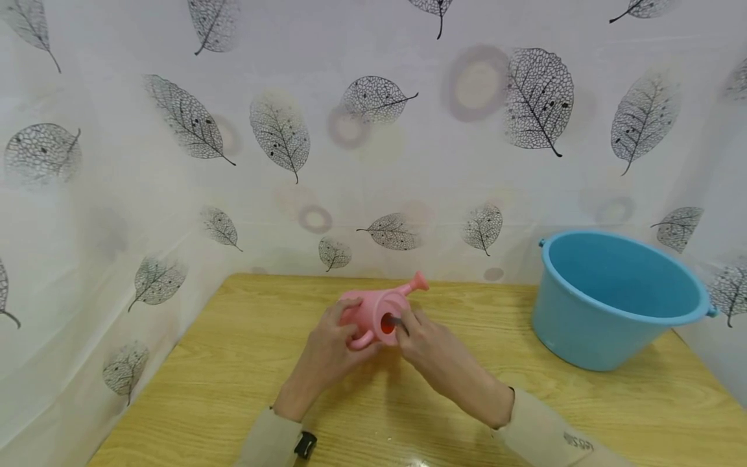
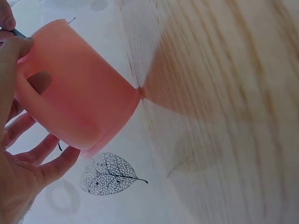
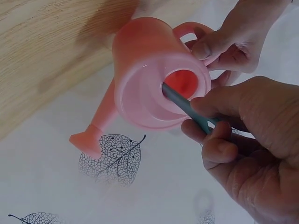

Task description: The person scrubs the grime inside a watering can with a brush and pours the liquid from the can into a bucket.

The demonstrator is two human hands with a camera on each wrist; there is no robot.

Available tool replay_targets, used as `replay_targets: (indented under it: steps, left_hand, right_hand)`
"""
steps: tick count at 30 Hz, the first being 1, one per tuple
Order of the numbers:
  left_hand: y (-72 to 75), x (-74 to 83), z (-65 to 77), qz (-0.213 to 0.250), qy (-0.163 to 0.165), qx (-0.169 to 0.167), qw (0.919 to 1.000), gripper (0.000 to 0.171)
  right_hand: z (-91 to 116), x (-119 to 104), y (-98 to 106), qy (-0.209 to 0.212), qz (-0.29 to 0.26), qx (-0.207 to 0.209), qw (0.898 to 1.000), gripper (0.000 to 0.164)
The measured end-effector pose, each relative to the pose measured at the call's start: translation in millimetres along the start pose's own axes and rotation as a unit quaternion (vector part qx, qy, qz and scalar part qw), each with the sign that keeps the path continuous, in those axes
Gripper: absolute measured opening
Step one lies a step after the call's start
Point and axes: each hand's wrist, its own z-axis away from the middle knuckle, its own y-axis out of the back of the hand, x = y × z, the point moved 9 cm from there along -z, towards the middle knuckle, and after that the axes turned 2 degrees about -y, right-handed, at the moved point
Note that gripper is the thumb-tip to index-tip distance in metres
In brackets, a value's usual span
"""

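Observation:
A pink watering can (image 1: 363,311) is tipped over the table, its round opening turned toward the right hand and its spout (image 3: 100,123) on the far side. My left hand (image 1: 334,344) grips the can at its looped handle (image 2: 51,112), with the thumb (image 3: 208,46) on the handle. Between thumb and fingers, my right hand (image 1: 428,347) pinches a slim grey-green handle (image 3: 187,106) with a hole near its end. That handle reaches in through the can's opening. Its far end is hidden inside, so I cannot tell what kind of tool it is.
A large light-blue bucket (image 1: 583,324) stands at the right of the wooden table (image 1: 233,363). Behind and at the sides hangs a white sheet (image 1: 327,39) printed with leaves, meeting the table's back edge.

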Motion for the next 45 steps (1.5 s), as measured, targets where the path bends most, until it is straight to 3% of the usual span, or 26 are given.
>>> replay_targets:
  steps: [20, 26, 30, 39, 45]
  left_hand:
    - [0.1, 1.9, 0.1, 0.009, -0.001, -0.004, 0.9999, 0.036]
    - [1.6, 3.2, -0.2, 0.004, -0.007, -0.008, 0.9999, 0.033]
    - [1.0, 2.4, 0.5, 0.006, -0.004, -0.016, 0.9998, 0.031]
    - [1.6, 1.2, 1.2, 0.014, -0.004, -0.014, 0.9998, 0.03]
    - [3.4, 0.8, 1.2, 0.024, -0.009, -0.008, 0.9996, 0.032]
  right_hand:
    - [-5.6, 1.1, -17.2, -0.014, -0.054, 0.003, 0.998, 0.027]
    - [-4.3, 3.7, -17.8, -0.006, -0.107, 0.004, 0.994, 0.033]
    - [-5.5, 10.4, -21.3, -0.022, -0.193, -0.02, 0.981, 0.037]
    - [-7.6, 29.2, -29.6, -0.065, -0.355, -0.053, 0.931, 0.028]
    - [-3.5, 43.6, -30.3, -0.074, -0.439, -0.023, 0.895, 0.011]
